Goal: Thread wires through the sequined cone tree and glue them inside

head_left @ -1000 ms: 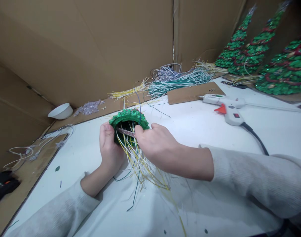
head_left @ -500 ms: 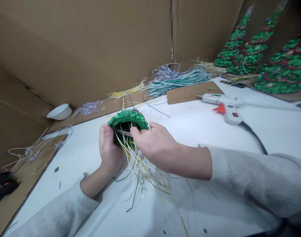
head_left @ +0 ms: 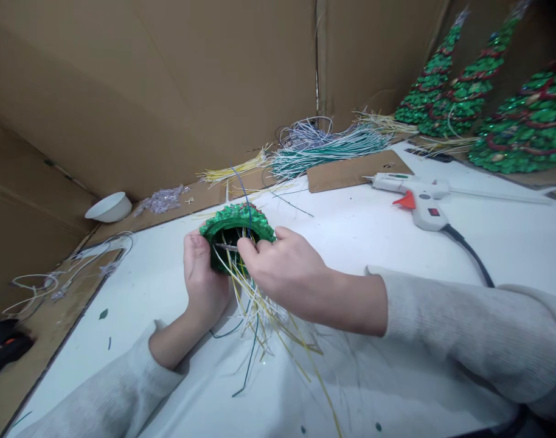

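Note:
A hollow green Christmas tree decoration (head_left: 235,216) lies tipped over, its open base facing me. My left hand (head_left: 204,277) is closed around its left side, with the thumb at the rim. My right hand (head_left: 291,271) pinches a slim metal tool that looks like tweezers (head_left: 226,247), its tip inside the hollow base. Yellow, white and green wires (head_left: 253,301) spill out of the opening and down onto the table below my hands. One blue wire (head_left: 242,185) arches up over the rim. What the tip touches inside is too dark to make out.
A glue gun (head_left: 424,198) lies on the white table (head_left: 351,237) at right, its cord running under my right sleeve. Behind are a cardboard piece (head_left: 351,171), wire bundles (head_left: 323,152) and finished trees (head_left: 519,131). A white bowl (head_left: 109,207) stands at left.
My right hand and the tool have shifted very slightly left and down at the opening. Some hanging wires have swung a little. My left hand keeps its hold on the tree.

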### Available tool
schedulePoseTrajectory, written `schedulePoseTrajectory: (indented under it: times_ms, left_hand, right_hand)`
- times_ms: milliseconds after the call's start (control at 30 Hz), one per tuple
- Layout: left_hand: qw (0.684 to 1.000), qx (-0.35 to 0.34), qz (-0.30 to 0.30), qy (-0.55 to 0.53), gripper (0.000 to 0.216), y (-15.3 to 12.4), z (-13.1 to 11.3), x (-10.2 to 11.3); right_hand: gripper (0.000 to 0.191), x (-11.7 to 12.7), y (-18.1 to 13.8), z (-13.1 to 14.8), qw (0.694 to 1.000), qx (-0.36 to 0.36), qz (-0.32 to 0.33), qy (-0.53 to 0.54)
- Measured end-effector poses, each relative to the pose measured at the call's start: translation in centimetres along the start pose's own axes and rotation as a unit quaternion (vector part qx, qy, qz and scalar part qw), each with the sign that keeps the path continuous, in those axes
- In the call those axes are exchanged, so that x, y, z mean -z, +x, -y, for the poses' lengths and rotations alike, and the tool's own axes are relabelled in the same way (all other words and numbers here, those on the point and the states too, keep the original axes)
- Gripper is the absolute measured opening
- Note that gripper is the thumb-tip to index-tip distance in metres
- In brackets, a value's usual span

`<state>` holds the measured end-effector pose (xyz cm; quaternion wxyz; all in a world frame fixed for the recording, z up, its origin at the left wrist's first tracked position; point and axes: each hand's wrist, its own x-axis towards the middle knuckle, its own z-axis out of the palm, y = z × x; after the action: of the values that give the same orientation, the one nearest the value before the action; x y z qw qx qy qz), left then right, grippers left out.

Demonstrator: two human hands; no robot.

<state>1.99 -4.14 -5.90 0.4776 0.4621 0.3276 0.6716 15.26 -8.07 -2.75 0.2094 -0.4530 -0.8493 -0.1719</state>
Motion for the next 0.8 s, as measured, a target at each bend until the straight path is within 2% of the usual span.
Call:
schedulePoseTrajectory:
  times_ms: [200, 367, 600, 800]
  left_hand:
    - [0.998, -0.031, -0.013, 0.044, 0.028, -0.02, 0.12, -0.09]
    - [0.998, -0.015, -0.008, 0.06, 0.03, -0.25, 0.03, -0.21]
    - [0.998, -0.027, -0.021, 0.06, 0.032, -0.19, 0.24, -0.27]
    - [0.998, -0.027, -0.028, 0.044, 0.031, -0.06, 0.32, -0.38]
  right_hand:
    - [0.019, -0.26, -0.34, -0.01, 0.997, 0.031, -0.042, -0.063]
    - [0.021, -0.36, -0.59, -0.05, 0.987, 0.062, -0.095, -0.115]
    - [0.017, -0.73, -0.75, -0.14, 0.994, 0.077, -0.048, -0.061]
    - [0.015, -0.73, -0.89, -0.15, 0.996, 0.075, -0.043, -0.036]
